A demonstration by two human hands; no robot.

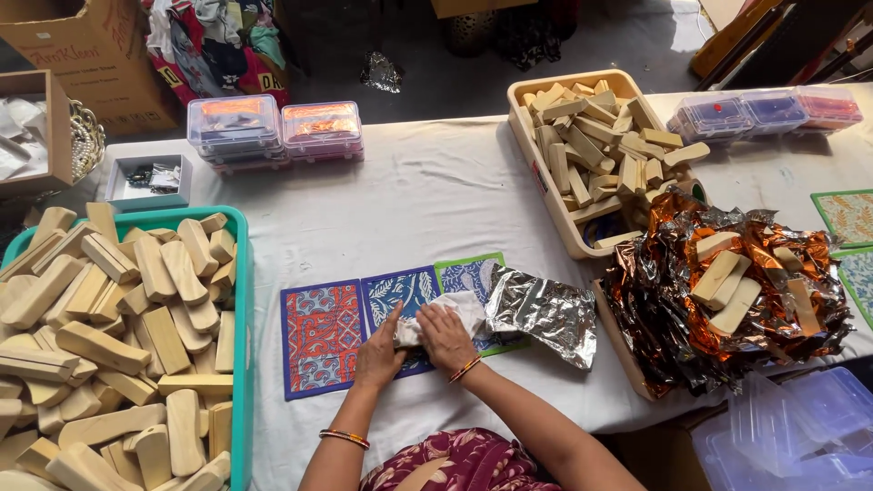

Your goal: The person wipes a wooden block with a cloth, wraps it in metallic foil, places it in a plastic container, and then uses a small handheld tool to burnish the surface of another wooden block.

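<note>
1. Left hand (pixel 377 353) fingers lie flat, pressing the white cloth wad (pixel 455 314), not gripping it.
2. Right hand (pixel 446 336) fingers curl loosely over the same wad, touching it.
3. The wad sits under both fingers on patterned mats (pixel 320 335).
4. Silver foil sheet (pixel 541 314) lies just beyond the right fingers.
5. Teal bin of wooden blocks (pixel 238 300) stands well apart from the left fingers, on the white surface (pixel 436 191).

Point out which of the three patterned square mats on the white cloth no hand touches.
The red-and-orange patterned mat, leftmost in the row. The left hand and right hand lie over the blue mat; the green-bordered mat lies half under crumpled silver foil.
</note>
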